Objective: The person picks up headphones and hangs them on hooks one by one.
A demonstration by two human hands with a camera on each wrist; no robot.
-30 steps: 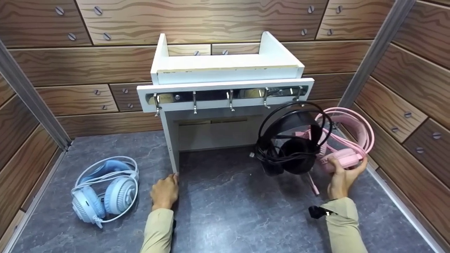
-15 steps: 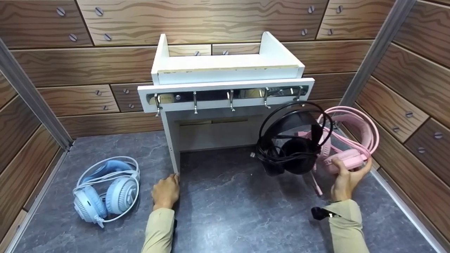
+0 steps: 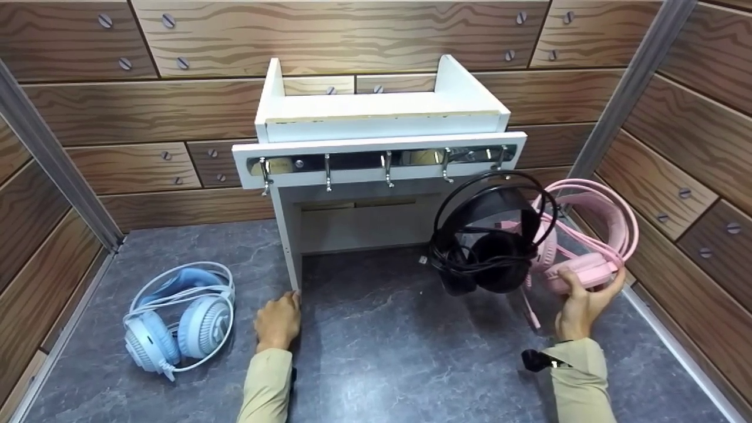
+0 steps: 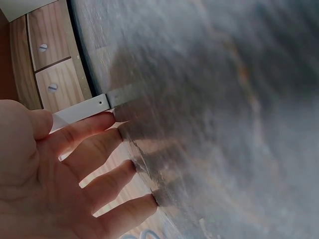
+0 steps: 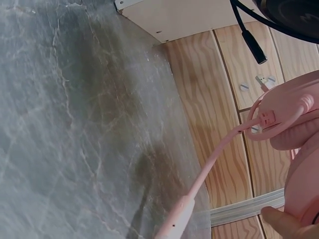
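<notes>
Pink headphones [image 3: 587, 269] are held by one ear cup in the right hand [image 3: 578, 308], beside the white rack [image 3: 382, 106].
The right grip is curled round the cup, some fingers being hidden behind it; the other cup is partly covered by the black headphones [image 3: 502, 264], whose contact with the rack's end hook cannot be made out. Whether the desk [image 3: 382, 352] is touched by the pink pair cannot be told; in the right wrist view it is cut off. The rack's side panel is pinched near its foot between left hand [image 3: 277, 322] thumb and index finger, the other fingers spread.
</notes>
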